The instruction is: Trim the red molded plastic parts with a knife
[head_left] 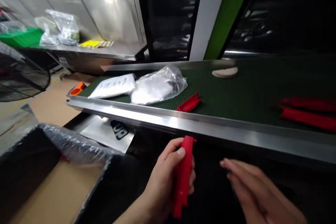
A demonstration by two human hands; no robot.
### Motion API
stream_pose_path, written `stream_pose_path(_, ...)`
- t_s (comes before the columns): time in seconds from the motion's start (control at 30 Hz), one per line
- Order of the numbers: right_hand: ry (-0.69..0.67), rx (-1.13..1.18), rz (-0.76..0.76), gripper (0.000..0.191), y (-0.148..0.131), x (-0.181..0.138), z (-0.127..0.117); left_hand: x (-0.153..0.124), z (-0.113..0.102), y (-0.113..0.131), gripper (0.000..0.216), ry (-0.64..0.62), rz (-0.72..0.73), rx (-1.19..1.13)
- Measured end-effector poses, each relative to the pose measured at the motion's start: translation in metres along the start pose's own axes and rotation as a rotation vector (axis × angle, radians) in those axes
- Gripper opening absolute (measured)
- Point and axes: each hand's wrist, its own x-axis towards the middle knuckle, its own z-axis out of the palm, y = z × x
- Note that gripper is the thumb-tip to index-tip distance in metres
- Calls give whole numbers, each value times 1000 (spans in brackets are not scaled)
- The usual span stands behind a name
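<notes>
My left hand (169, 173) is closed around a long red plastic part (186, 168), held nearly upright in front of the conveyor's metal edge. The thumb presses on its face and the fingers wrap behind it. To the right, my right hand (258, 190) is slightly blurred, with its fingers stretched out toward the left and nothing visible in them. It is apart from the red part. Another red plastic piece (189, 102) lies on the green conveyor belt (207, 94), near its front rail. More red plastic pieces (309, 112) lie blurred at the belt's right end.
A paper-wrapped packet (112, 85), a clear plastic bag (159, 85) and a pale flat piece (225, 72) rest on the belt. Orange rings (77, 89) sit at its left end. A lined box (105, 178) stands lower left; a fan (21, 73) is beyond it.
</notes>
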Motion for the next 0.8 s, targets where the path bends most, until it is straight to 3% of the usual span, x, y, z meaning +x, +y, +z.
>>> stream_pose_path(0.2,-244,15,-117,40,-26,31,8,-25,-19,-24,24,49,81,29)
stream_pose_path(0.43,-239,-25,-172,35,-43,36,13,-36,-32,-31,27,53,81,-51)
stream_pose_path(0.8,-291,-63,-203,34,-47,38,18,-40,-32,-32,26,44,72,-90)
